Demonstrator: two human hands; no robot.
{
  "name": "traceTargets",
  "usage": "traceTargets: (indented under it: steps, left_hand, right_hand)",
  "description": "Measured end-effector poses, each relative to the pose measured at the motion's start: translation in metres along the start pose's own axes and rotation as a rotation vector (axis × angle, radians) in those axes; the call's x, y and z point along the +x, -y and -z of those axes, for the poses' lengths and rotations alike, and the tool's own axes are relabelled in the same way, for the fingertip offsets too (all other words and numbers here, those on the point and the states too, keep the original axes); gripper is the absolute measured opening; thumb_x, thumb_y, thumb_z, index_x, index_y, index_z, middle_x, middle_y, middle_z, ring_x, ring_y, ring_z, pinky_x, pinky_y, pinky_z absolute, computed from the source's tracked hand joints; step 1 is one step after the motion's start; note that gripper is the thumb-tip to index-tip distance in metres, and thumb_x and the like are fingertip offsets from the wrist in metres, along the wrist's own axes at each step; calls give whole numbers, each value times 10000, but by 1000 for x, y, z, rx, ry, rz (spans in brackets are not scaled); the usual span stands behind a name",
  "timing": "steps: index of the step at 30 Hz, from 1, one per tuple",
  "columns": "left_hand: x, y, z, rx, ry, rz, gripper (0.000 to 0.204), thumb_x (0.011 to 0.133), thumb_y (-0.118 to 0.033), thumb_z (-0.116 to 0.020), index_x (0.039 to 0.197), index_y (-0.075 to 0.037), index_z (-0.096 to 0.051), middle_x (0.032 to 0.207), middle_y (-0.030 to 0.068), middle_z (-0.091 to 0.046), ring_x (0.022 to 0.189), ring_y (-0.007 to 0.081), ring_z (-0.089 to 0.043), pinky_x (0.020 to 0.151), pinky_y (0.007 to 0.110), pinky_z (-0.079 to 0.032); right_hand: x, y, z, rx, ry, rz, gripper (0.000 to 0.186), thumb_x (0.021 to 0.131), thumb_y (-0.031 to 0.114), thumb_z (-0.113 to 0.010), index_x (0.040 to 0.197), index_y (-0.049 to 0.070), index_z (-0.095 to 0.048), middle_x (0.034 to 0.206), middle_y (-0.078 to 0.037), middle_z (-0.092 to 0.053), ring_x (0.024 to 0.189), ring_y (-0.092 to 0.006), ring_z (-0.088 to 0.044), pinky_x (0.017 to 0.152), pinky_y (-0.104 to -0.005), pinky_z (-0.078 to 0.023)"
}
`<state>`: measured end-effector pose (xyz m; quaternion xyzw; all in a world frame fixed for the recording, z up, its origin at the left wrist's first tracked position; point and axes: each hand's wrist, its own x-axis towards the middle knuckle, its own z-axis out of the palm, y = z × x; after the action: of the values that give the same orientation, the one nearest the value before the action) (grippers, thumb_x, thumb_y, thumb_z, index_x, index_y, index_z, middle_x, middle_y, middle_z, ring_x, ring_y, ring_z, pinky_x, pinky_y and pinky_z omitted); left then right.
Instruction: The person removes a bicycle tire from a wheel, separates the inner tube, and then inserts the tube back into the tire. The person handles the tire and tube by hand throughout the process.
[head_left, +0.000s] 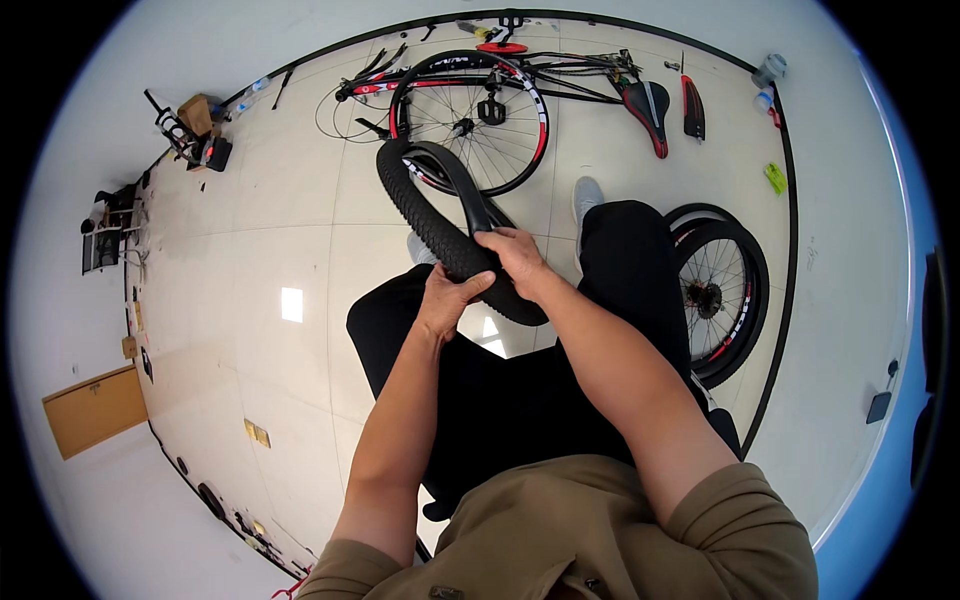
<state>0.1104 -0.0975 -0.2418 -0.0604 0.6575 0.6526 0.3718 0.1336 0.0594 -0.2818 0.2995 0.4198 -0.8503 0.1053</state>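
Note:
A black bicycle tyre [425, 218] with a knobbly tread is squeezed into a long narrow loop between my knees. My left hand [452, 298] is closed round its near left side, thumb laid over the rubber. My right hand [512, 258] grips the opposite side close by, at a smoother black strip; whether that is the tyre's inner wall or an inner tube, I cannot tell. The tyre's far end overlaps a spoked wheel rim [548, 125] lying on the floor, with red and white markings.
Behind the rim lies a bicycle frame [590, 95], beside a saddle [650, 112] and a red-black mudguard [692, 108]. Another wheel with a tyre [735, 300] lies right of my leg. A green packet [775, 178] is near the right wall; a cardboard piece [95, 410] is at left.

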Motion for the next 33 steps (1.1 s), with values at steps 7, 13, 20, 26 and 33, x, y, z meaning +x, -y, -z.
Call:
traceTargets:
  steps: [7, 13, 20, 26, 33]
  left_hand:
    - [14, -38, 28, -475, -20, -17, 315, 976, -266, -686, 1146, -40, -547, 995, 79, -641, 913, 224, -629, 847, 417, -520]
    - [22, -38, 45, -463, -3, -12, 168, 946, -97, -674, 1082, -23, -609, 982, 94, -676, 909, 247, -668, 879, 425, -547]
    - [7, -37, 41, -478, 28, -168, 147, 942, -16, -645, 1089, -16, -649, 1015, 98, -711, 933, 244, -694, 894, 395, -564]
    - [-7, -31, 38, -499, 41, -173, 188, 926, 41, -642, 1092, -43, -660, 1018, 89, -709, 920, 223, -692, 871, 390, -571]
    - [8, -18, 43, -366, 65, 14, 202, 913, 62, -641, 1085, -39, -680, 1039, 88, -715, 967, 237, -677, 953, 405, -525]
  right_hand:
    - [-16, -1, -10, -172, -131, 64, 378, 870, 281, -724, 1046, -54, -714, 924, -116, -699, 847, -191, -653, 770, -332, -519]
    - [-16, -2, -9, -249, -129, 131, 371, 881, 273, -745, 1089, -33, -720, 957, -84, -696, 860, -169, -626, 793, -310, -498]
    - [-22, -3, -7, -182, -61, 203, 200, 914, 181, -740, 1021, 13, -715, 877, 8, -631, 790, -93, -553, 718, -257, -449]
    - [-17, -13, -4, -294, -43, 249, 196, 884, 170, -737, 975, -3, -717, 817, -28, -666, 747, -115, -568, 702, -285, -462]
    - [-9, -19, 0, -471, -146, 198, 213, 850, 164, -724, 964, -16, -729, 831, -110, -691, 778, -178, -608, 729, -324, -482]
